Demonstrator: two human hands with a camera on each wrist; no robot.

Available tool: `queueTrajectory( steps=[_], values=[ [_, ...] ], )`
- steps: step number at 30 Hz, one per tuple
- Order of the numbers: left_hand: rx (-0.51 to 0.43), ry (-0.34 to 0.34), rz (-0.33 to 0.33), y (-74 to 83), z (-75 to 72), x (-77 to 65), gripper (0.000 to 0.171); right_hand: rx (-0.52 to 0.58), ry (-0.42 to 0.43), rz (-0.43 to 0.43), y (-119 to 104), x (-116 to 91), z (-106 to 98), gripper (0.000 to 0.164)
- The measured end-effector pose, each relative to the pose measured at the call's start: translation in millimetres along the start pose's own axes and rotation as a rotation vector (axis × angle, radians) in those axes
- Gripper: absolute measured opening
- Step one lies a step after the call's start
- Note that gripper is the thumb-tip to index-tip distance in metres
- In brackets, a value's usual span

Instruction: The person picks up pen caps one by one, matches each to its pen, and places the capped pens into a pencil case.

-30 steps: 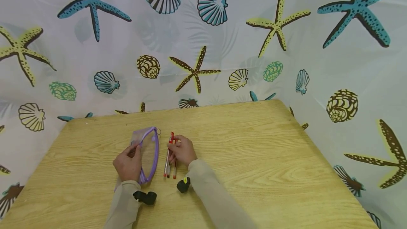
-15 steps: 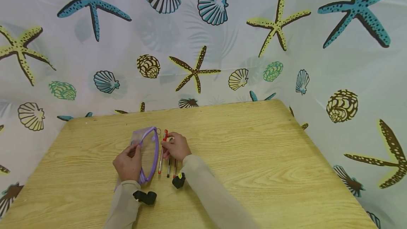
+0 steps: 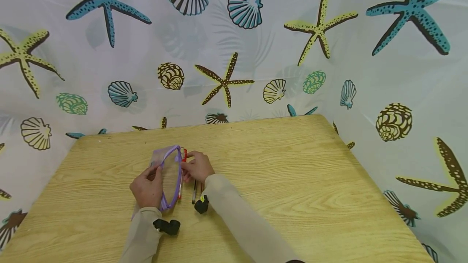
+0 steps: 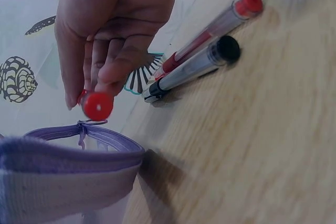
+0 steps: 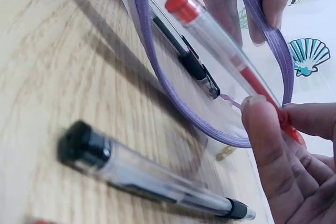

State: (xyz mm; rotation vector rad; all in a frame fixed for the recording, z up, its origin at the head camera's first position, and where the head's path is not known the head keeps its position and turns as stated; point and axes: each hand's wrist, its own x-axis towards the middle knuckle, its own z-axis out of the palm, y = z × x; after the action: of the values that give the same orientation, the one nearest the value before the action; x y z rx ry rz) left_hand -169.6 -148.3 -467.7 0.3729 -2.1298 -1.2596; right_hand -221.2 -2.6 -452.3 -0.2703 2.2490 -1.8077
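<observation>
My left hand [image 3: 148,188] pinches one side of a clear zip pouch [image 5: 160,74] with purple edging, and its mouth gapes toward the right. My right hand [image 3: 198,167] holds a red gel pen [image 5: 215,43] between thumb and fingers. In the right wrist view the pen's red end overlaps the pouch's mouth. A black pen [image 5: 181,51] shows inside the pouch's outline. On the table, just right of the pouch, lie another black pen [image 4: 194,66] and a second red pen [image 4: 210,32], side by side, partly hidden by my right hand in the head view.
The wooden table [image 3: 292,182] extends widely to the right and to the left of the hands. A white cloth [image 3: 256,64] printed with shells and starfish hangs behind and beside it. Each wrist carries a small black camera [image 3: 167,226].
My right hand has moved left with the red pen, from above the other pens to the pouch's mouth. The left hand and pouch have stayed in place.
</observation>
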Motion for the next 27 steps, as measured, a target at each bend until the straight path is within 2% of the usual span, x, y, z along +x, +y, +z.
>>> queueTrajectory(
  steps=[8,15,27],
  values=[
    [0.005,-0.002,-0.003,0.9,-0.1,0.5,0.019,0.0,-0.004,0.016,1.5,7.0,10.3,0.031],
    [0.01,0.011,0.028,0.5,0.4,1.9,0.017,-0.045,-0.02,0.035,2.5,12.1,17.7,0.038],
    [-0.006,0.003,0.007,2.2,-0.1,2.2,0.017,-0.085,-0.03,0.045,0.2,15.4,30.9,0.042]
  ],
)
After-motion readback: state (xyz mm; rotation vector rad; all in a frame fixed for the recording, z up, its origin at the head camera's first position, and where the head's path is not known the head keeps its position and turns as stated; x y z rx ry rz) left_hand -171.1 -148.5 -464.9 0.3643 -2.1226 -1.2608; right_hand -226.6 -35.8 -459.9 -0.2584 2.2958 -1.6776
